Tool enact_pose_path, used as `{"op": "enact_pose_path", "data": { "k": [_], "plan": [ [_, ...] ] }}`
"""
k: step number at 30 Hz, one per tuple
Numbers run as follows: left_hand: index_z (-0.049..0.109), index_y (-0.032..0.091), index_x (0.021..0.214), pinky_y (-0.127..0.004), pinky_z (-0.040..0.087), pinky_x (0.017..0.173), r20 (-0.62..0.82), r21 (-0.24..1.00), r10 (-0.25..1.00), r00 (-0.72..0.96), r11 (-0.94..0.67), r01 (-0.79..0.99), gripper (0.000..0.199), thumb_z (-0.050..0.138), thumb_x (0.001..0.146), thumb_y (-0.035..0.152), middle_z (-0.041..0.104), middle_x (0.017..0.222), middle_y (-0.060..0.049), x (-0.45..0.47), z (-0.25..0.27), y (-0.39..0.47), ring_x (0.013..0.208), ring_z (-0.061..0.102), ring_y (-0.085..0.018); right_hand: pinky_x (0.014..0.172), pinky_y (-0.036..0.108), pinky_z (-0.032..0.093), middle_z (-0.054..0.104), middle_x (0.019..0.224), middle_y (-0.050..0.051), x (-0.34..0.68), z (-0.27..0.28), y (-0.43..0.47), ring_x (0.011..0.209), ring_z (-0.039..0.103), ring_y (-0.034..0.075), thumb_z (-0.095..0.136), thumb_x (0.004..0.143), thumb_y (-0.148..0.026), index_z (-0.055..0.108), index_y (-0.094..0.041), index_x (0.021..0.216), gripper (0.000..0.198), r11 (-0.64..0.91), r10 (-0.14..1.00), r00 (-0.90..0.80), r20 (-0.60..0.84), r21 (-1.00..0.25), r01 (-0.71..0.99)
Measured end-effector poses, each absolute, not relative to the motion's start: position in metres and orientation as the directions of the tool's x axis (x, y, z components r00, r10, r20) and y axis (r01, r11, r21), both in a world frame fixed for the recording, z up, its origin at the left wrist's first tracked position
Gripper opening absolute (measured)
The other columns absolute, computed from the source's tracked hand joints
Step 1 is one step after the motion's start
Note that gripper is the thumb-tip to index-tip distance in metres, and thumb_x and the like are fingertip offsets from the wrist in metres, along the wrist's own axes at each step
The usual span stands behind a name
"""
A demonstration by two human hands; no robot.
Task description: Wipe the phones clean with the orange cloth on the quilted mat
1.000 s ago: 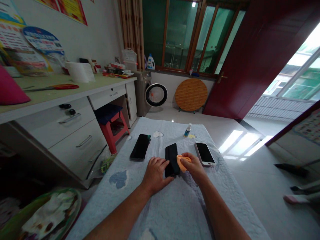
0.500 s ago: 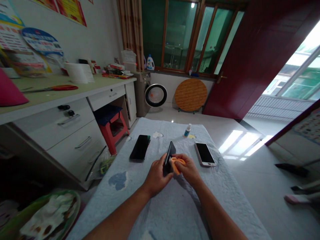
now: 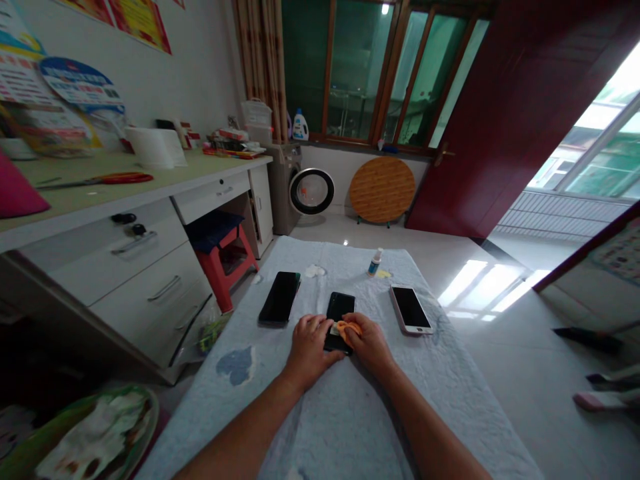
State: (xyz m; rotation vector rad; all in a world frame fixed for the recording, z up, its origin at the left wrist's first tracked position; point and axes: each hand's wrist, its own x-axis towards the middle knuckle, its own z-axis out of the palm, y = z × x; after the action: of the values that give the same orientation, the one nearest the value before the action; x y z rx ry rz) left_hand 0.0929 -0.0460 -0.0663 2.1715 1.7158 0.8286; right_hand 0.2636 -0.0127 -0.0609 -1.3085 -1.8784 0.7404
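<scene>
A dark smartphone (image 3: 342,303) is between my hands, low over the cloth-covered table (image 3: 240,413); whether it rests on the cloth I cannot tell. My left hand (image 3: 311,347) grips its left side, thumb along the near end. In my right hand (image 3: 369,341) is a bunched orange cloth (image 3: 350,329), pressed against the phone's upper face. To the left lies a larger black smartphone (image 3: 280,298). A white-framed smartphone (image 3: 411,309) lies on the right, screen up. Behind them stands a small spray bottle (image 3: 375,262) with a white cap.
At the left is a desk (image 3: 200,173) with scissors (image 3: 115,178) and a paper roll (image 3: 153,148). A red stool (image 3: 227,260) stands beneath it. A waste bin (image 3: 153,413) is by the table's near left edge. Beyond are a washing machine (image 3: 285,190) and a round wooden tabletop (image 3: 383,190).
The middle phone has tilted from nearly on edge to lying almost flat, its face now upward. Both hands have turned with it, and the orange cloth has moved slightly left onto that face.
</scene>
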Motion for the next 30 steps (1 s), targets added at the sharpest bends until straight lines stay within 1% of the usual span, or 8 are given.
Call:
{"op": "enact_pose_path", "data": {
  "k": [4, 9, 12, 20, 30],
  "plan": [
    [0.055, 0.020, 0.125, -0.047, 0.037, 0.101, 0.290, 0.510, 0.943, 0.160, -0.294, 0.809, 0.068, 0.078, 0.067, 0.046, 0.059, 0.126, -0.010, 0.093, -0.068, -0.042, 0.117, 0.048, -0.032, 0.082, 0.031, 0.046, 0.071, 0.096, 0.006, 0.264, -0.058, -0.011, 0.090, 0.064, 0.020, 0.052, 0.082, -0.025, 0.066, -0.019, 0.097, 0.021, 0.310, 0.948, -0.238, 0.210, -0.769, 0.558],
    [0.054, 0.020, 0.127, -0.050, 0.035, 0.103, 0.281, 0.479, 0.943, 0.179, -0.300, 0.825, 0.067, 0.077, 0.069, 0.047, 0.055, 0.135, -0.012, 0.094, -0.068, -0.036, 0.122, 0.047, -0.033, 0.080, 0.030, 0.044, 0.070, 0.094, 0.006, 0.264, -0.057, -0.007, 0.088, 0.063, 0.020, 0.052, 0.082, -0.025, 0.066, -0.019, 0.095, 0.020, 0.291, 0.954, -0.225, 0.197, -0.789, 0.541],
    [0.054, 0.020, 0.127, -0.050, 0.034, 0.103, 0.288, 0.462, 0.935, 0.206, -0.324, 0.826, 0.066, 0.076, 0.071, 0.047, 0.058, 0.132, -0.012, 0.094, -0.066, -0.033, 0.121, 0.050, -0.032, 0.078, 0.030, 0.044, 0.070, 0.091, 0.005, 0.264, -0.058, -0.004, 0.085, 0.062, 0.019, 0.052, 0.082, -0.025, 0.065, -0.019, 0.093, 0.019, 0.294, 0.953, -0.220, 0.206, -0.798, 0.526],
    [0.058, 0.019, 0.122, -0.051, 0.035, 0.103, 0.285, 0.423, 0.932, 0.225, -0.333, 0.843, 0.066, 0.080, 0.066, 0.047, 0.059, 0.130, -0.013, 0.094, -0.064, -0.024, 0.118, 0.052, -0.033, 0.076, 0.028, 0.044, 0.069, 0.088, 0.004, 0.264, -0.060, 0.005, 0.082, 0.062, 0.018, 0.051, 0.082, -0.024, 0.064, -0.019, 0.093, 0.018, 0.305, 0.951, -0.214, 0.225, -0.800, 0.517],
    [0.059, 0.021, 0.121, -0.052, 0.035, 0.103, 0.311, 0.405, 0.918, 0.244, -0.361, 0.840, 0.062, 0.078, 0.069, 0.049, 0.059, 0.128, -0.013, 0.095, -0.063, -0.013, 0.117, 0.053, -0.032, 0.075, 0.027, 0.044, 0.068, 0.086, 0.003, 0.267, -0.061, 0.017, 0.081, 0.061, 0.018, 0.051, 0.082, -0.021, 0.064, -0.019, 0.092, 0.016, 0.307, 0.950, -0.210, 0.229, -0.802, 0.512]
  ]
}}
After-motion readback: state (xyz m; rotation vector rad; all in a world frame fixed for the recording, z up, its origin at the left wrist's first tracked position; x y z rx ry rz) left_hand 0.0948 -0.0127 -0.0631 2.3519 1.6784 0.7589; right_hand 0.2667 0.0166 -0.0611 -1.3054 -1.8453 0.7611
